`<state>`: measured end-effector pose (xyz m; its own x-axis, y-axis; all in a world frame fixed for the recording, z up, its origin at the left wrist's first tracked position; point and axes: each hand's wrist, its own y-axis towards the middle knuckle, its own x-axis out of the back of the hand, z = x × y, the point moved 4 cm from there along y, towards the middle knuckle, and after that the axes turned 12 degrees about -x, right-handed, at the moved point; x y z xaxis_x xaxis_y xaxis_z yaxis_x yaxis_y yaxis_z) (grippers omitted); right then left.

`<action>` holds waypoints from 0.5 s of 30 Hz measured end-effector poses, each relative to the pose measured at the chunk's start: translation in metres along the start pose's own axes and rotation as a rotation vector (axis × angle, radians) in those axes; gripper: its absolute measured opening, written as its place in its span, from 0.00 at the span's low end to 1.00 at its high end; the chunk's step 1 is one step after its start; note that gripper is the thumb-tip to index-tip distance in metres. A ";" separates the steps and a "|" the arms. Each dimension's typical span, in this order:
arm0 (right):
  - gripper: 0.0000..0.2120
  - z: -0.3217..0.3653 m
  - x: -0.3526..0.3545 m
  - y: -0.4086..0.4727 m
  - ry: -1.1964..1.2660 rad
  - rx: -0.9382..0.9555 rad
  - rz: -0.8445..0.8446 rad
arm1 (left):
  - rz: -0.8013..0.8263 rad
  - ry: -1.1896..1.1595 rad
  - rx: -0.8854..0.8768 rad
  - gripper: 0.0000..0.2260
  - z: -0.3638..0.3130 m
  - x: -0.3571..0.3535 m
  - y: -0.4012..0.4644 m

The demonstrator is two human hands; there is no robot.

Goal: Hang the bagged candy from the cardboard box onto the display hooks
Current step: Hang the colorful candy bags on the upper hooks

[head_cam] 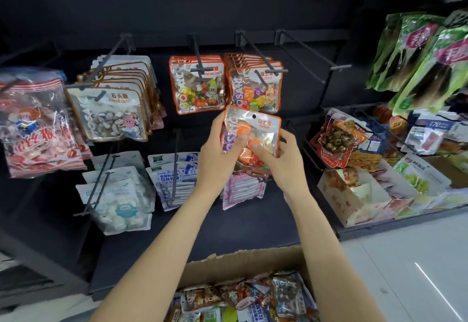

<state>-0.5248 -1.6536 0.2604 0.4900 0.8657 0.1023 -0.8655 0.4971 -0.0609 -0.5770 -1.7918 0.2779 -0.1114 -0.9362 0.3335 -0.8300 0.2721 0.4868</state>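
in hand: one orange-edged candy bag (250, 134), held upright in front of the display wall, just below the right-hand sugar row, hang hole at its top edge not yet on any peg
left hand (219, 154): fingers curled round the bag's left edge, thumb across its front
right hand (283, 159): grips the lower right of the bag, thumb pressing its front; looks like more packets bunched under it, can't tell how many
likely target: sugar hook (266, 73), upper row, already carrying a stack of matching bags with the front one near the peg's tip, so room looks tight
alt slot: empty hook (314, 53) just to the right on the same rail, nothing hanging on it
done so far: stone candy hook (106, 73) at upper left is stacked deep; bean candy hook (198, 68) holds several bags; lower-row pegs also stocked
left to do: cardboard box (243, 261) at the bottom edge of view is well filled with mixed bags, so plenty remains
estimate: mid-task; the upper hooks look partly stocked and the box is far from empty
next step: line the bag's hole up with a peg tip and slide it on
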 end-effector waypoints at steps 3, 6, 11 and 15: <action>0.26 -0.003 0.012 0.006 0.062 0.011 -0.059 | 0.086 0.001 0.055 0.30 -0.006 -0.006 -0.006; 0.26 0.003 0.020 0.010 0.036 0.075 -0.074 | 0.151 0.053 0.028 0.34 -0.004 -0.005 -0.011; 0.30 0.028 0.015 0.015 -0.043 0.247 -0.071 | 0.091 0.092 -0.039 0.36 -0.009 0.008 -0.001; 0.34 0.042 0.015 0.025 -0.063 0.366 -0.126 | 0.094 0.128 -0.055 0.35 -0.015 0.004 0.017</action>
<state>-0.5434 -1.6306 0.3018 0.5971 0.7884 0.1478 -0.7844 0.5354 0.3131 -0.5835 -1.7874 0.2993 -0.1135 -0.8712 0.4776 -0.7878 0.3718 0.4910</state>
